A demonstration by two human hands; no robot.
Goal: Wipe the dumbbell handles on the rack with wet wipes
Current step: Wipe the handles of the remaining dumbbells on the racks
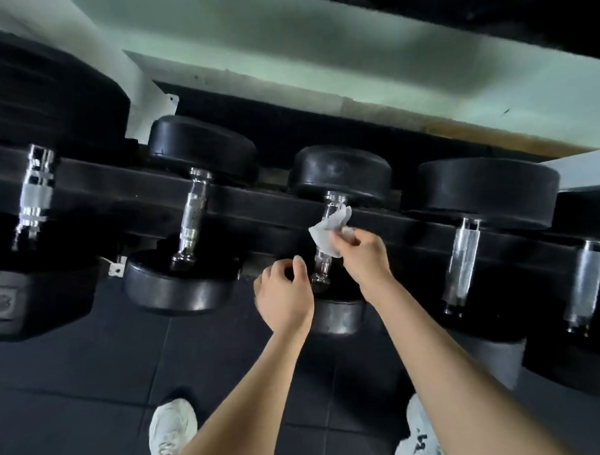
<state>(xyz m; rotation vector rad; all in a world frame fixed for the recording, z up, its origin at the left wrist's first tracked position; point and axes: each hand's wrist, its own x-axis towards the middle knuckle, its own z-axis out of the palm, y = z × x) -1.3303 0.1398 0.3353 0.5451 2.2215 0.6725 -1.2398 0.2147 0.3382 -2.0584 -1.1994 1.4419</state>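
Observation:
Several black dumbbells with chrome handles lie across a black rack point(127, 196). My right hand point(364, 255) pinches a crumpled white wet wipe point(327, 231) and presses it against the chrome handle point(322, 265) of the middle dumbbell, covering the handle's middle. My left hand point(284, 292) hovers just left of that handle's near end, fingers loosely curled, holding nothing. The near head of this dumbbell point(339, 316) shows below my wrists; its far head point(341, 173) sits above the wipe.
Neighbouring dumbbell handles lie left point(191, 215) and right point(463, 262) of the middle one. A pale wall ledge point(320, 70) runs behind the rack. Dark rubber floor tiles point(93, 387) and my two white shoes point(171, 432) are below.

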